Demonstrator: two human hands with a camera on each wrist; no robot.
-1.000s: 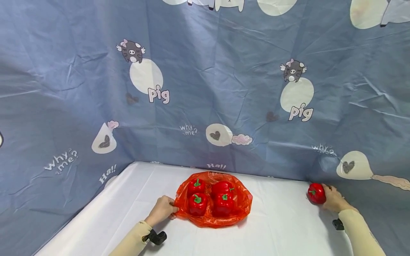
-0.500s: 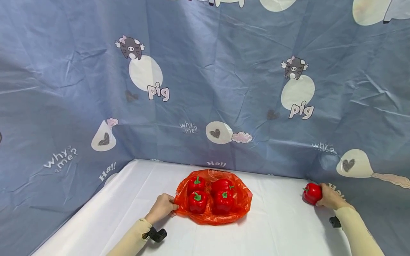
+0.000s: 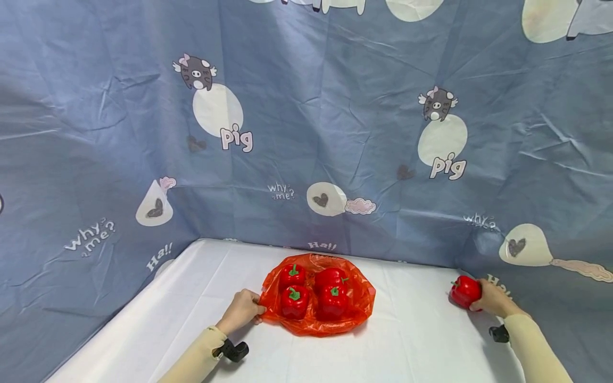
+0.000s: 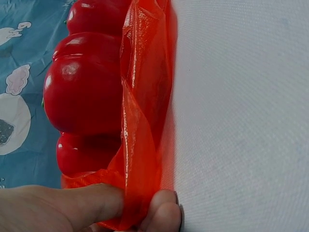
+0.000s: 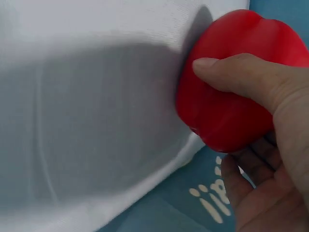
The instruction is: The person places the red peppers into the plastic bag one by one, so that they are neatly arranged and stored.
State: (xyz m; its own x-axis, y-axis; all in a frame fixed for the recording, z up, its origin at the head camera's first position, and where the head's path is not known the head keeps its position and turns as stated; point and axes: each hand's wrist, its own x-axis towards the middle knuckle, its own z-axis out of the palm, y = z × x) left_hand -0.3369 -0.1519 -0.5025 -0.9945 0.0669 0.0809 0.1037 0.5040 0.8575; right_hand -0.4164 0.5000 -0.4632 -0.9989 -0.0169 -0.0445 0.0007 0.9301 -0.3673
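Note:
On the table lies a thin red plastic bag (image 3: 361, 314) with its mouth spread wide. Several red bell peppers (image 3: 294, 303) with green stems sit inside it. My left hand (image 3: 241, 308) pinches the bag's left edge, thumb on one side of the film and fingers on the other, as the left wrist view shows. Far to the right, at the table's back corner, my right hand (image 3: 495, 299) grips a single red bell pepper (image 3: 464, 291). In the right wrist view the thumb (image 5: 231, 72) lies across this pepper, the other fingers partly hidden beyond it.
A white cloth (image 3: 412, 330) covers the table. Blue printed fabric (image 3: 306, 159) hangs behind the table and along its sides, close by the right hand. A stretch of white cloth separates the bag from the held pepper.
The pepper in my right hand has turned, its stem swinging toward the left, and has shifted slightly left with the hand. My left hand and the bag stay nearly still.

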